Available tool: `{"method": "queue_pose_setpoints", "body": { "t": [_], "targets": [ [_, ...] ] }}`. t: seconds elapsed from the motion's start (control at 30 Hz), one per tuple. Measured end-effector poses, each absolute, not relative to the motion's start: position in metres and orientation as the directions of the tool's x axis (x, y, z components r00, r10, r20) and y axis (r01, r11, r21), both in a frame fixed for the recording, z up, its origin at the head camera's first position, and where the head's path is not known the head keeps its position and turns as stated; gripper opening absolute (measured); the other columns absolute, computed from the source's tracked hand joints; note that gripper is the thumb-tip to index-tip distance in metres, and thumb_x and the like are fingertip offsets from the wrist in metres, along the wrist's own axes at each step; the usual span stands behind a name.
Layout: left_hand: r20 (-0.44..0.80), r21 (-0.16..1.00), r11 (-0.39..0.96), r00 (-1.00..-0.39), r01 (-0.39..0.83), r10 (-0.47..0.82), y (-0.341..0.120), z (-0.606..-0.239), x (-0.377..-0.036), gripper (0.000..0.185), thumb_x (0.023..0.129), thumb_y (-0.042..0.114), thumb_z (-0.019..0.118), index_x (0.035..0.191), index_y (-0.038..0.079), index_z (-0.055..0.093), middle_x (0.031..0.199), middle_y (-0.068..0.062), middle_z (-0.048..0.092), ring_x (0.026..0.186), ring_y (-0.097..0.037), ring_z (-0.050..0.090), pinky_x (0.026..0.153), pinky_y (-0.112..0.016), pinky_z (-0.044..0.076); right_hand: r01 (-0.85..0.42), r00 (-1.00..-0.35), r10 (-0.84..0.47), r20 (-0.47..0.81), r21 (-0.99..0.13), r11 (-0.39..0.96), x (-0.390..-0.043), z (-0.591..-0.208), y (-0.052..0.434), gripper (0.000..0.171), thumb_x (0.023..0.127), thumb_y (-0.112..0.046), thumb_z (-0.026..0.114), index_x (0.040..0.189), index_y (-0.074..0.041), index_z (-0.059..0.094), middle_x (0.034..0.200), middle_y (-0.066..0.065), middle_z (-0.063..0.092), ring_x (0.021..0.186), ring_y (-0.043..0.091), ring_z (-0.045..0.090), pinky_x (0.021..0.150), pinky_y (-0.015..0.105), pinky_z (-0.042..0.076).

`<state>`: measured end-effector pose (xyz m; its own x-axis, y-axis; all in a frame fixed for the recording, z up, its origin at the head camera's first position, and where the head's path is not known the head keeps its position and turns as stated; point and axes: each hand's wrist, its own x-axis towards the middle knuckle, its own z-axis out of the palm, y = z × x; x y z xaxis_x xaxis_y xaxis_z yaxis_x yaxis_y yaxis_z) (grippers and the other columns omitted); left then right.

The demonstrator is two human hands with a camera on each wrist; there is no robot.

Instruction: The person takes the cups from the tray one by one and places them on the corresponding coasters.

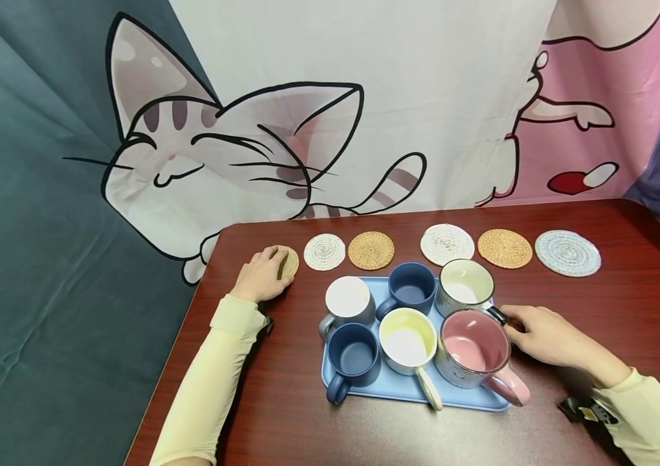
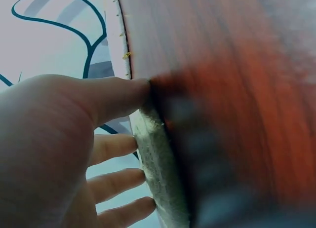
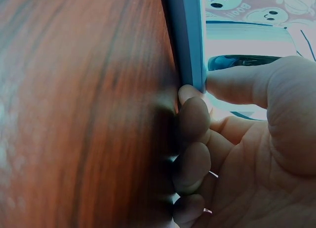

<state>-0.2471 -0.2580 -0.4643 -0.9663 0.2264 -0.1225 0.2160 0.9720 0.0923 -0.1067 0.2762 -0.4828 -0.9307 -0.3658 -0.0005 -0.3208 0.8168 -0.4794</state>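
Fingers of the left hand [image 1: 262, 277] lie over the leftmost coaster [image 1: 286, 260], thumb beside its near edge, at the far left end of a row of six coasters on the table [image 1: 627, 304]. The next coaster [image 1: 324, 252] sits just to its right. The right hand [image 1: 542, 335] rests at the right edge of the tray [image 1: 405, 387], beside the pink mug [image 1: 474, 349] and the speckled mug [image 1: 465, 286]; four more mugs crowd the tray between the hands.

Left wrist view: the thumb [image 2: 111, 97] and fingers [image 2: 118, 183] pinch the coaster's [image 2: 158, 169] edge, lifting it off the wood.

Right wrist view: the fingers [image 3: 193, 139] curl under the tray rim [image 3: 190, 40] against the table, thumb [image 3: 232, 85] pressed on top, so the hand grips the tray.
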Motion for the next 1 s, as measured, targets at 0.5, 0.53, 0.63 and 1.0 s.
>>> {"method": "queue_pose_setpoints", "body": {
  "t": [0.5, 0.53, 0.63, 1.0],
  "targets": [
    [-0.115, 0.114, 0.975, -0.972, 0.190, 0.203, -0.253, -0.468, -0.267, 0.067, 0.100, 0.042, 0.060, 0.158, 0.016, 0.042, 0.165, -0.016, 0.035, 0.150, -0.043, 0.037, 0.110, -0.070, 0.039, -0.332, -0.928, -0.372, 0.015, -0.482, 0.811, -0.107, -0.482, 0.276, 0.025, 0.091, -0.009, 0.068, 0.081, -0.028, 0.055, 0.064, -0.014, 0.036, 0.064, 0.001, 0.038, 0.061, 0.025, 0.032],
    [-0.113, 0.114, 0.975, -0.973, 0.190, 0.202, -0.253, -0.468, -0.267, 0.067, 0.099, 0.042, 0.060, 0.158, 0.016, 0.042, 0.165, -0.016, 0.035, 0.150, -0.043, 0.037, 0.110, -0.070, 0.039, -0.334, -0.928, -0.372, 0.016, -0.480, 0.811, -0.107, -0.482, 0.276, 0.025, 0.091, -0.009, 0.068, 0.080, -0.028, 0.055, 0.064, -0.014, 0.036, 0.063, 0.001, 0.038, 0.062, 0.025, 0.032],
    [-0.113, 0.114, 0.976, -0.974, 0.184, 0.197, -0.253, -0.468, -0.269, 0.067, 0.099, 0.042, 0.059, 0.158, 0.016, 0.042, 0.165, -0.016, 0.035, 0.149, -0.044, 0.037, 0.110, -0.070, 0.039, -0.335, -0.928, -0.373, 0.018, -0.481, 0.810, -0.107, -0.481, 0.276, 0.026, 0.091, -0.009, 0.068, 0.079, -0.027, 0.054, 0.064, -0.014, 0.035, 0.063, 0.001, 0.037, 0.061, 0.025, 0.031],
    [-0.121, 0.106, 0.981, -0.977, 0.164, 0.176, -0.250, -0.468, -0.268, 0.066, 0.099, 0.043, 0.059, 0.158, 0.016, 0.042, 0.166, -0.015, 0.035, 0.148, -0.043, 0.039, 0.109, -0.068, 0.041, -0.328, -0.929, -0.371, 0.008, -0.485, 0.811, -0.107, -0.480, 0.276, 0.026, 0.091, -0.009, 0.068, 0.079, -0.027, 0.054, 0.064, -0.014, 0.036, 0.063, 0.002, 0.038, 0.061, 0.025, 0.031]
  ]
}}
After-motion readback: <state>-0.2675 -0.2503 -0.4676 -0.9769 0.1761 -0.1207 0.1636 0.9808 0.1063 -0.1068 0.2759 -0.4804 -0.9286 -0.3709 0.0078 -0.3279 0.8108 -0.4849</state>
